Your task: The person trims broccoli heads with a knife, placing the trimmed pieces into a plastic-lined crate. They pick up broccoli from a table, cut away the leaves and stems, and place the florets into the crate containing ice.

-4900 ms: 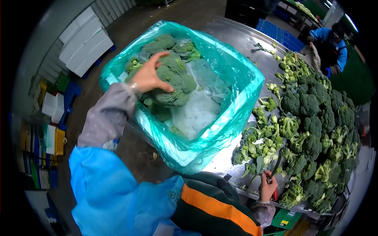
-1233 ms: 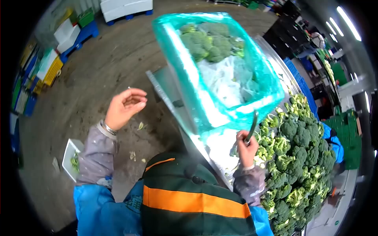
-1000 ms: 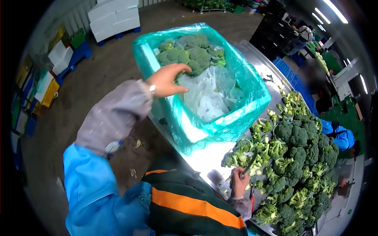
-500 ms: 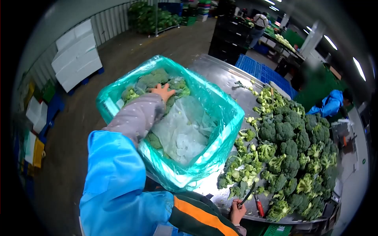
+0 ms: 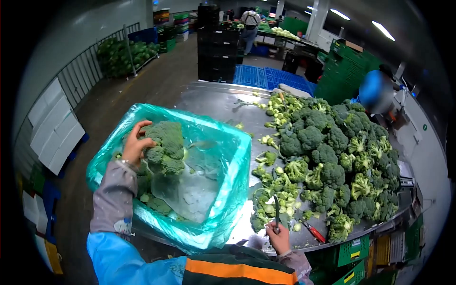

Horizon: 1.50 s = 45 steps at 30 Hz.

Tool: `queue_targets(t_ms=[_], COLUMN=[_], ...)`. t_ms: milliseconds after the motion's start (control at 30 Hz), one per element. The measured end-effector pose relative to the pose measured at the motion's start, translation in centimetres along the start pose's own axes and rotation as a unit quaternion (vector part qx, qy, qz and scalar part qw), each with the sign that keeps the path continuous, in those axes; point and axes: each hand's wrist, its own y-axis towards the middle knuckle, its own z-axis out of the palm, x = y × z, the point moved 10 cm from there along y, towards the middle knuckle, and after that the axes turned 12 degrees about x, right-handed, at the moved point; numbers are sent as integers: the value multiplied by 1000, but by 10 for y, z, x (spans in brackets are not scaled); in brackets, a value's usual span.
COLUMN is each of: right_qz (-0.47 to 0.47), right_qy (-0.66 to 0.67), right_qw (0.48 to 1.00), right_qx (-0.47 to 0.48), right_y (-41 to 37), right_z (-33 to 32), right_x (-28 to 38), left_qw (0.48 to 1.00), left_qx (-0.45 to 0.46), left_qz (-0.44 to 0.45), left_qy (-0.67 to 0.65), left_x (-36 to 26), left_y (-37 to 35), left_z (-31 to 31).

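In the head view, your left hand (image 5: 135, 146), at nine o'clock, has its fingers half-curled, gripping a broccoli head (image 5: 167, 146) within the green-lined bin (image 5: 239, 164). At five o'clock, your right hand (image 5: 280, 239) is wrapped snugly round a curved knife (image 5: 277, 211).

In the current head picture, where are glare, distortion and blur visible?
Head view throughout: glare whitens patches of green liner and metal table; ceiling lamps look washed out; corners curve into black, fisheye-like; blur partly hides the co-worker at right; the broccoli in the left hand looks fairly sharp.
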Motion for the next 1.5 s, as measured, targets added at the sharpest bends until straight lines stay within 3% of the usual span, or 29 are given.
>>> queue_targets(t_ms=[67,200,267,333,400,467,533,600,633,667,733,833,867,933,967,1067,1233,1500], right_qz=[41,-76,-163,-135,-112,-85,-55,-85,-38,10,29,44,-45,-14,-78,-129,-36,94], right_qy=[33,285,359,292,191,216,257,292,286,279,225,188,144,-117,-226,-363,-418,-475], right_qw=[998,940,898,941,974,971,963,945,953,959,973,980,988,993,971,921,906,875], right_qx=[37,169,194,102,47,63,58,121,89,58,53,45,26,2,-22,-62,57,25], right_y=[12,31,24,14,10,1,-3,-5,-6,-10,-9,-6,4,-2,-11,-40,-53,-52], right_z=[10,40,35,11,-19,-35,-45,-49,-52,-55,-51,-45,-47,-50,-51,-58,-47,-63], right_x=[13,110,149,145,114,93,73,41,27,14,-5,-20,-33,-34,-16,13,-3,-33], left_qw=[957,819,788,761,844,849,726,734,738,783,824,844,859,885,893,900,908,913], left_qx=[102,173,190,189,195,234,292,294,298,314,276,189,172,141,130,137,157,180], left_qz=[36,-20,-65,-149,-124,-196,-242,-274,-286,-272,-319,-400,-391,-375,-379,-348,-312,-284], left_qy=[-271,-547,-582,-603,-484,-431,-573,-548,-533,-464,-379,-304,-282,-237,-204,-222,-230,-231], left_x=[5,44,67,91,100,147,141,153,157,158,191,224,232,256,274,284,282,289], left_y=[-21,-61,-74,-94,-111,-134,-152,-159,-157,-153,-152,-159,-159,-162,-163,-169,-168,-167], left_z=[57,175,229,275,297,307,331,337,341,343,336,328,327,325,322,328,338,349])
